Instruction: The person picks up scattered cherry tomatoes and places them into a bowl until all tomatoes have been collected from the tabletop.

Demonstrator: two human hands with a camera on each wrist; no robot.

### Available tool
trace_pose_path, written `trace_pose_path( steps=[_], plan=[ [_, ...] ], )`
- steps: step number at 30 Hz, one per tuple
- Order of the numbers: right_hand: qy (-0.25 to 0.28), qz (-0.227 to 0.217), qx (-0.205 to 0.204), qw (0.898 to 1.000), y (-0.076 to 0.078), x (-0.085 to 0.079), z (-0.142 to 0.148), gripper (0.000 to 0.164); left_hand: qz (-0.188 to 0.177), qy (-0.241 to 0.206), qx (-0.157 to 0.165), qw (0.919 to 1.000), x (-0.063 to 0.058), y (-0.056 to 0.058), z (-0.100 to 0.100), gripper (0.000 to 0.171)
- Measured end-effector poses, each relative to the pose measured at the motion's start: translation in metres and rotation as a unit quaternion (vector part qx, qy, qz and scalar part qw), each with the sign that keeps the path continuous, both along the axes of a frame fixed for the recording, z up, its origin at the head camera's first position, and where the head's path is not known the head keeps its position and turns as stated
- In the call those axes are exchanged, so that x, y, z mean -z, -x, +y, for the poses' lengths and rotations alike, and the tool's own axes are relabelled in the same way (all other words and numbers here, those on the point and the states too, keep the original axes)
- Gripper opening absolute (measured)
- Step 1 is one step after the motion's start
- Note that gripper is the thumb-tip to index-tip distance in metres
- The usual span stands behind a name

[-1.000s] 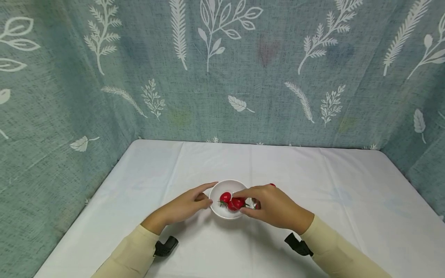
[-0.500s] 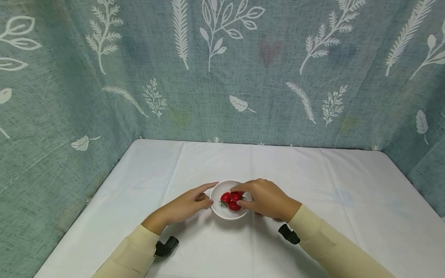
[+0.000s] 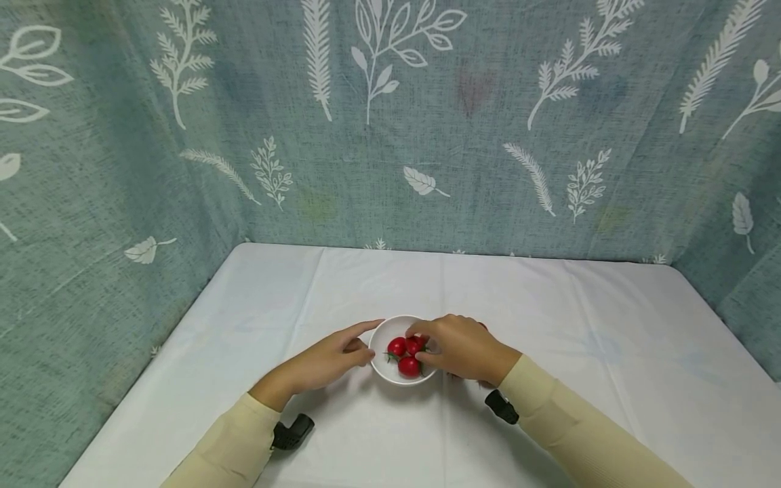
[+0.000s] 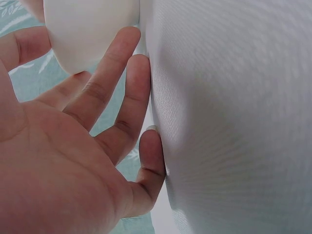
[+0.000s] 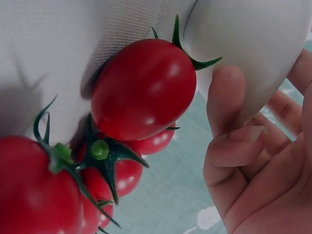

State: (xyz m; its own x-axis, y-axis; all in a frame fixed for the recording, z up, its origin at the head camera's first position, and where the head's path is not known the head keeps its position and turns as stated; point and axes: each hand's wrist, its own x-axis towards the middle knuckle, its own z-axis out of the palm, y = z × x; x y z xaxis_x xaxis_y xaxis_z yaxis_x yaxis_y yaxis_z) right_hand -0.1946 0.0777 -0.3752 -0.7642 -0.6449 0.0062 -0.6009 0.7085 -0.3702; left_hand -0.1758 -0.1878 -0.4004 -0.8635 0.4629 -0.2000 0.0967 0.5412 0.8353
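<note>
Sitting within right grip (image 3: 460,347): red tomato (image 3: 413,347)

No writing, label, brand name, number or sign can be read on anything in the head or wrist views.

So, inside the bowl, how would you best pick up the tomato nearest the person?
Probably pinch that tomato across its rounded middle, coming from above: its top is uncovered, while the wall of the white bowl surrounds it.
</note>
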Motion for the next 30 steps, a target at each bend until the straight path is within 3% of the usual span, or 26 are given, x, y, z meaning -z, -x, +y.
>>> trace_pose_path(
  steps=[17, 26, 30],
  plan=[
    [-0.003, -0.019, -0.001, 1.000, 0.0054, 0.0049, -0.0039, 0.028, 0.010, 0.006, 0.009, 0.9999, 0.0007, 0.0004, -0.0005, 0.056],
    [0.006, -0.010, 0.000, 1.000, 0.0039, 0.0029, -0.0035, 0.032, 0.008, 0.010, 0.005, 0.9999, -0.0006, 0.0000, 0.0001, 0.056],
    [0.021, 0.020, -0.002, 1.000, 0.0007, 0.0024, 0.0009, 0.029, 0.008, 0.011, 0.004, 0.9999, 0.0000, 0.0006, 0.0001, 0.056]
  ],
)
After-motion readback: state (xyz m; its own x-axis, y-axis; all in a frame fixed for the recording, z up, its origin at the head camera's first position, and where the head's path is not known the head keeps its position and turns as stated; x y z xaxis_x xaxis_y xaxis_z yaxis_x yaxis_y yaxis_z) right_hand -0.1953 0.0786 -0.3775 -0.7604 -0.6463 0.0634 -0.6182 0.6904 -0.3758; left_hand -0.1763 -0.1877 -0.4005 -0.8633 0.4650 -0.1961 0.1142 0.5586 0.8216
